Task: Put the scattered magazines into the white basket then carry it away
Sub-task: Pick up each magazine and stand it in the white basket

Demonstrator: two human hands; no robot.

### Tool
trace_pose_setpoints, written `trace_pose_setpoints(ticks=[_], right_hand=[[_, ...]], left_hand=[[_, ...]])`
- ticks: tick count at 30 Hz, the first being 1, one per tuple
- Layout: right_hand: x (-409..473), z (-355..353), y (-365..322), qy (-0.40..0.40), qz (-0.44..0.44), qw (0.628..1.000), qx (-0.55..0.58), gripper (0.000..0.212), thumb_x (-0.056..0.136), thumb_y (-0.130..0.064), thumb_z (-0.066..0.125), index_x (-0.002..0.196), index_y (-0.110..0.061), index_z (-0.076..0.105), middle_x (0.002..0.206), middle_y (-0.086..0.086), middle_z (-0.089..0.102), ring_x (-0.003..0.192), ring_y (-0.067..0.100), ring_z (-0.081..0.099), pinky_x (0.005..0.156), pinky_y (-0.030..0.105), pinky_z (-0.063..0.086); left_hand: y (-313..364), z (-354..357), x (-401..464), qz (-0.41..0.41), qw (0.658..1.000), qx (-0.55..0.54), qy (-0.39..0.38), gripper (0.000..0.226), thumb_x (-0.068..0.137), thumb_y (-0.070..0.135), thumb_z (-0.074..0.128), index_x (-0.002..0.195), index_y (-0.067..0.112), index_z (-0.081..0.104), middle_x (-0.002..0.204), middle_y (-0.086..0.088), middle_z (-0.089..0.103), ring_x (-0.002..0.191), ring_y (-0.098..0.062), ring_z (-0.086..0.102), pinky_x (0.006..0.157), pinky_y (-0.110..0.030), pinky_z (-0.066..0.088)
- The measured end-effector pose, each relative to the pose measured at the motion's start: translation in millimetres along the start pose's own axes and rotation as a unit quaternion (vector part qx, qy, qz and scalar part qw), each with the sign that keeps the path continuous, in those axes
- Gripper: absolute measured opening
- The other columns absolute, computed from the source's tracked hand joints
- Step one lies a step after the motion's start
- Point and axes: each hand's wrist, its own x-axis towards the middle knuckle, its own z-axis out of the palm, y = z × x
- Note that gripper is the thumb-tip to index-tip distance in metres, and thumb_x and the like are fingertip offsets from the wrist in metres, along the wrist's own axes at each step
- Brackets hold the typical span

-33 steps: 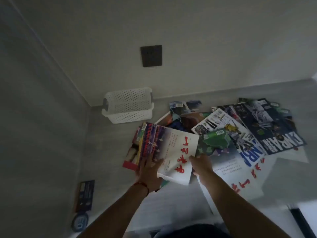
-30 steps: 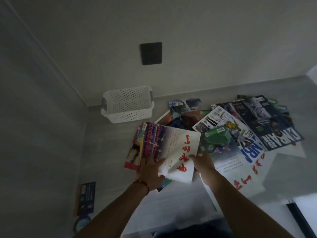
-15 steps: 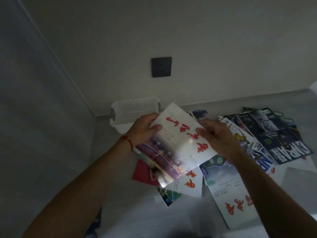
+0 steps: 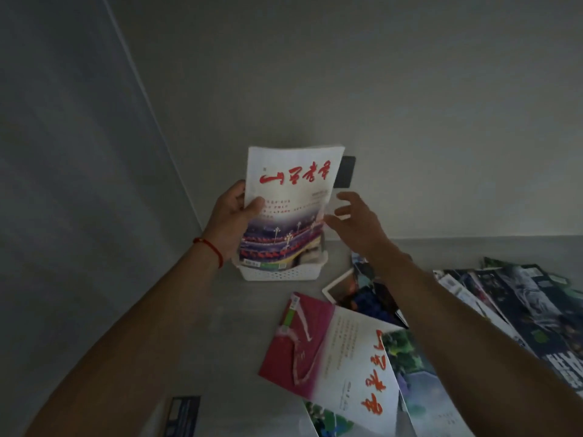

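Grey desk (image 4: 220,310) in a dim corner, first magazine going into the basket.

My left hand (image 4: 232,216) grips the magazine (image 4: 288,209) upright, its bottom edge inside the white basket (image 4: 280,274); my right hand (image 4: 356,222) hangs open beside it, holding nothing. If I let go carelessly, it could flop out or tip the basket. More magazines (image 4: 340,351) lie scattered nearby.

The upright magazine (image 4: 288,206) has a glossy paper cover, the white basket (image 4: 280,274) is perforated matt plastic, and the floor (image 4: 220,326) looks smooth and matt.
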Motion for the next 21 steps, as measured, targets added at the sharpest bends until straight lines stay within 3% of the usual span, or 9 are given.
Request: trace_pose_setpoints(ticks=[2,4,7,9,12,14,16,18,21], right_hand=[[20,9,-5,-0.048,0.052,0.996,0.052,0.082,0.088,-0.03,0.074,0.153,-0.027,0.024,0.14,0.009,0.052,0.113,0.03,0.061,0.087,0.043,0.057],[32,15,-7,-0.1,0.057,0.983,0.139,0.09,0.088,-0.021,0.075,0.155,-0.03,0.016,0.143,0.008,0.048,0.109,0.03,0.063,0.076,0.04,0.059],[48,22,-11,-0.078,0.027,0.979,0.184,0.07,0.089,-0.011,0.072,0.144,-0.028,0.033,0.124,0.008,0.06,0.095,0.029,0.072,0.067,0.04,0.063],[58,26,-12,-0.031,0.019,0.981,0.189,0.048,0.091,-0.006,0.065,0.13,-0.021,0.044,0.11,0.011,0.065,0.079,0.018,0.074,0.064,0.037,0.063],[72,26,-7,0.018,0.015,0.992,0.124,0.028,0.095,-0.013,0.062,0.122,-0.014,0.056,0.104,0.011,0.071,0.083,0.025,0.074,0.074,0.047,0.064],[80,29,-3,0.031,0.022,0.996,0.086,0.023,0.097,-0.019,0.06,0.119,-0.012,0.061,0.102,0.012,0.073,0.087,0.031,0.074,0.08,0.051,0.062],[87,35,4,0.039,0.027,0.999,0.002,0.023,0.099,-0.022,0.056,0.117,-0.009,0.064,0.105,0.014,0.074,0.09,0.031,0.072,0.086,0.045,0.06],[91,41,14,0.035,0.029,0.996,-0.073,0.025,0.1,-0.024,0.055,0.112,-0.008,0.069,0.108,0.015,0.074,0.091,0.03,0.07,0.085,0.032,0.055],[95,48,28,0.033,0.047,0.994,-0.091,0.027,0.101,-0.024,0.054,0.113,-0.006,0.071,0.111,0.016,0.074,0.097,0.031,0.069,0.085,0.031,0.051]], left_hand=[[6,-3,11,0.01,1.0,0.013,-0.005,0.03,0.093,0.003,0.061,0.119,0.019,0.064,0.122,-0.004,0.071,0.117,-0.023,0.066,0.101,-0.054,0.052],[8,-7,23,0.002,1.0,0.006,-0.013,0.029,0.094,0.005,0.06,0.117,0.022,0.065,0.123,-0.004,0.071,0.118,-0.024,0.065,0.101,-0.054,0.052],[3,-17,38,-0.013,1.0,-0.016,-0.018,0.028,0.094,0.004,0.06,0.112,0.024,0.067,0.123,-0.007,0.071,0.119,-0.028,0.065,0.099,-0.053,0.052],[-5,-23,46,-0.006,1.0,-0.023,-0.006,0.028,0.093,0.005,0.062,0.108,0.027,0.069,0.119,-0.004,0.073,0.115,-0.025,0.067,0.096,-0.048,0.054],[-20,-29,58,-0.007,0.999,0.003,0.043,0.027,0.091,0.007,0.067,0.099,0.032,0.073,0.107,0.006,0.077,0.103,-0.015,0.072,0.091,-0.039,0.058],[-33,-30,67,-0.021,0.995,0.048,0.09,0.025,0.09,0.006,0.068,0.104,0.025,0.075,0.106,0.006,0.075,0.101,-0.015,0.071,0.092,-0.035,0.057],[-49,-29,76,-0.046,0.979,0.158,0.123,0.022,0.091,0.01,0.066,0.111,0.012,0.074,0.107,-0.002,0.075,0.103,-0.022,0.07,0.091,-0.032,0.055],[-62,-27,82,-0.064,0.94,0.302,0.144,0.022,0.092,0.017,0.064,0.11,0.009,0.073,0.107,-0.011,0.076,0.102,-0.028,0.07,0.087,-0.033,0.054],[-74,-23,87,-0.085,0.919,0.356,0.15,0.025,0.092,0.02,0.062,0.112,0.008,0.073,0.113,-0.015,0.074,0.107,-0.032,0.068,0.092,-0.035,0.053]])
